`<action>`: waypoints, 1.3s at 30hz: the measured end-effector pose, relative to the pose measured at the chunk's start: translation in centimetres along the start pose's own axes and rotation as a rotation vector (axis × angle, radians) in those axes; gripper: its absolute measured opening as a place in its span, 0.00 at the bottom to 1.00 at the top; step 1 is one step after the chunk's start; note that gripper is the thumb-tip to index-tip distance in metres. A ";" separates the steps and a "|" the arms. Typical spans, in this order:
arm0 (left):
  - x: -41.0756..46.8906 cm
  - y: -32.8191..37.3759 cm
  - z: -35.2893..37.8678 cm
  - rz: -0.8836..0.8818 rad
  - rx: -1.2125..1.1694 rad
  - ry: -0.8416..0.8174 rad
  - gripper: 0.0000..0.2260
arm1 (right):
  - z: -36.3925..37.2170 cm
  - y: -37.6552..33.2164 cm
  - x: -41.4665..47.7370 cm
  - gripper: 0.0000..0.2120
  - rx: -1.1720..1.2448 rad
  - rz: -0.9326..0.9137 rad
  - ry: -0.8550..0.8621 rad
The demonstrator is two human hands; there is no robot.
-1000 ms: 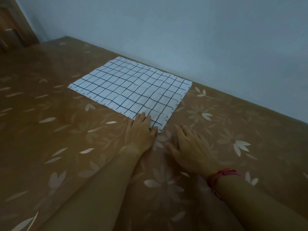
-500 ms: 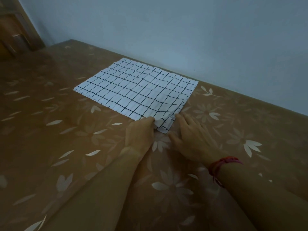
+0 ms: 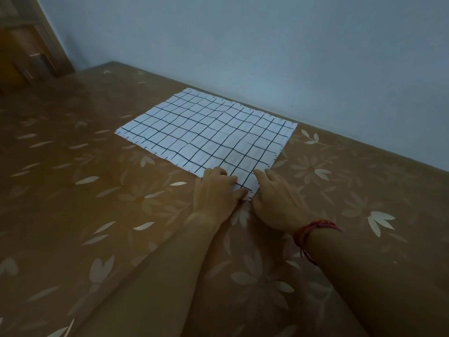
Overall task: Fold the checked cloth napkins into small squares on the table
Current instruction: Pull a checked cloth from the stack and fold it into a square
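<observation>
Against the wall (image 3: 267, 45), on floral table (image 3: 73, 215), checked napkin (image 3: 206, 132) lies spread. Left hand (image 3: 215, 193) pinches its near corner; right hand (image 3: 279, 200), fingers (image 3: 262, 175) straight, touches that corner. Red band (image 3: 313, 229) on right wrist.

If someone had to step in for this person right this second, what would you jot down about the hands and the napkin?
Left hand: fingers curled on the near corner of the checked napkin, gripping it.
Right hand: fingers fairly straight, touching the same corner from the right; no visible grip.
Napkin: spread open on the table close to the wall, with only the near corner slightly raised between the hands.
Done: no fold made yet.
Left: probably lift that corner, fold the cloth over, and repeat down to a small square. Only one napkin is in view.
</observation>
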State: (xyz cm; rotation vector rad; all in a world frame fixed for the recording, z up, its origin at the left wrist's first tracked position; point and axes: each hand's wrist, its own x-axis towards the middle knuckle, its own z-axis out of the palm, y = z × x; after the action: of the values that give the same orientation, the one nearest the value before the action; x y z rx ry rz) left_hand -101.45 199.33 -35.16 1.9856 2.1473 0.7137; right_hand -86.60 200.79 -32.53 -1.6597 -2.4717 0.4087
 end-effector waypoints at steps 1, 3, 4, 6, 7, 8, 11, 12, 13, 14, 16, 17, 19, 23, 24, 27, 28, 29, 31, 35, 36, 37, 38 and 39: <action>0.0 0.0 0.2 -0.008 0.006 0.023 0.12 | 0.2 0.2 0.0 0.28 -0.008 -0.001 -0.003; 0.0 -0.2 0.6 -0.011 -0.001 0.075 0.09 | 0.3 0.6 0.0 0.28 -0.016 -0.003 0.002; 0.0 -0.3 0.7 -0.007 -0.008 0.097 0.09 | 0.3 0.8 0.0 0.28 -0.013 -0.006 0.007; 0.0 -0.5 0.7 0.011 -0.027 0.118 0.10 | 0.3 1.0 0.2 0.27 -0.010 -0.024 0.027; 0.0 -0.5 0.6 0.020 -0.029 0.123 0.10 | 0.3 1.1 0.4 0.27 -0.012 -0.037 0.040; 0.0 -0.5 0.5 0.028 -0.024 0.127 0.11 | 0.2 1.1 0.6 0.27 -0.018 -0.048 0.051; -0.4 -0.9 -0.2 0.057 -0.012 0.130 0.11 | 0.0 1.0 1.2 0.27 -0.038 -0.074 0.099; -0.5 -1.0 -0.7 0.064 -0.019 0.124 0.11 | -0.1 0.9 1.4 0.27 -0.045 -0.078 0.133; -0.6 -1.2 -1.0 0.073 -0.028 0.111 0.11 | -0.2 0.9 1.6 0.28 -0.060 -0.075 0.171; -0.6 -1.4 -1.2 0.084 -0.034 0.098 0.11 | -0.2 0.8 1.8 0.28 -0.085 -0.069 0.208; -0.9 -1.6 -1.8 0.105 -0.050 0.088 0.12 | -0.4 0.6 2.3 0.28 -0.146 -0.069 0.262; -1.0 -1.6 -2.2 0.116 -0.061 0.098 0.14 | -0.6 0.5 2.4 0.26 -0.168 -0.076 0.272; -1.2 -1.7 -2.8 0.138 -0.072 0.127 0.16 | -0.8 0.5 2.8 0.24 -0.190 -0.097 0.263; -1.6 -1.8 -4.0 0.127 -0.075 0.185 0.08 | -1.1 0.4 3.0 0.19 -0.165 -0.122 0.257; -1.8 -1.8 -4.3 0.139 -0.097 0.188 0.08 | -1.2 0.4 3.0 0.17 -0.149 -0.123 0.261; -2.7 -2.2 -4.7 0.152 -0.135 0.174 0.08 | -1.6 0.5 2.9 0.13 -0.148 -0.120 0.262; -3.0 -2.5 -4.9 0.143 -0.144 0.170 0.07 | -1.8 0.6 2.7 0.12 -0.163 -0.122 0.254; -3.3 -2.7 -5.3 0.135 -0.148 0.164 0.06 | -1.8 0.8 2.5 0.11 -0.176 -0.130 0.251; -4.1 -2.8 -6.4 0.109 -0.119 0.113 0.09 | -2.0 1.0 1.8 0.11 -0.194 -0.150 0.266; -6.1 -2.7 -7.5 0.112 0.028 -0.045 0.17 | -2.5 0.5 0.0 0.12 -0.195 -0.166 0.296; -6.7 -2.5 -7.6 0.148 0.058 -0.081 0.19 | -2.7 0.4 -0.5 0.13 -0.195 -0.164 0.277; -7.3 -2.4 -7.6 0.172 0.066 -0.118 0.22 | -2.9 0.2 -1.1 0.13 -0.195 -0.165 0.253; -7.8 -2.3 -7.6 0.181 0.056 -0.146 0.22 | -3.1 -0.1 -1.8 0.14 -0.193 -0.169 0.229; -8.3 -2.1 -7.8 0.180 0.041 -0.152 0.21 | -3.4 -0.4 -2.4 0.13 -0.185 -0.179 0.213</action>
State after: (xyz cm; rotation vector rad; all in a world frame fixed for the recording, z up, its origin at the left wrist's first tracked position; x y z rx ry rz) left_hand -105.48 189.32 -31.04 2.1977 1.9318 0.5258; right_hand -85.12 198.91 -29.12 -1.4378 -2.5300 -0.0186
